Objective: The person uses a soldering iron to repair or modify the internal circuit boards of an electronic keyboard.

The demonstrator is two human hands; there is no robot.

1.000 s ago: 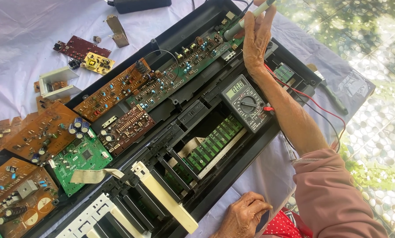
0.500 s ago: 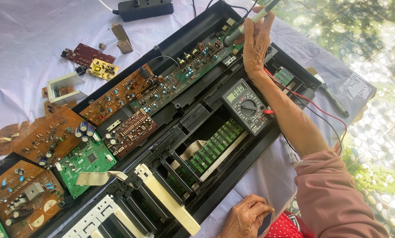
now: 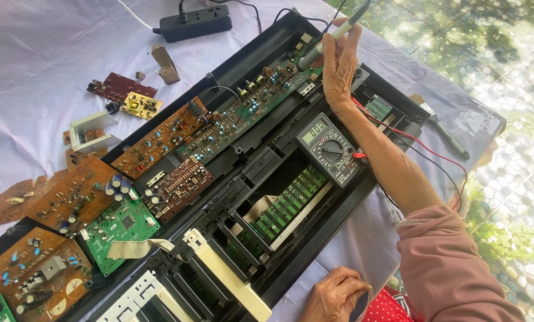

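Note:
My right hand [image 3: 340,67] reaches across an opened black electronic keyboard case [image 3: 362,197] and grips a grey-green soldering iron [image 3: 322,46]. The iron's tip rests at the far end of a long green circuit board [image 3: 243,116]. A digital multimeter [image 3: 329,149] lies on the case just under my forearm, and its red and black leads [image 3: 422,143] run off to the right. My left hand [image 3: 333,295] rests with curled fingers on the cloth at the case's near edge, holding nothing.
Several loose brown and green circuit boards [image 3: 76,197] lie at the left on the white cloth. A black power strip [image 3: 195,22] sits at the top and a screwdriver [image 3: 446,134] at the right. Beyond the table's right edge is pebbled ground.
The view has shifted, bringing the power strip fully into view. My right hand keeps the iron at the same end of the long board, and my left hand has stayed put.

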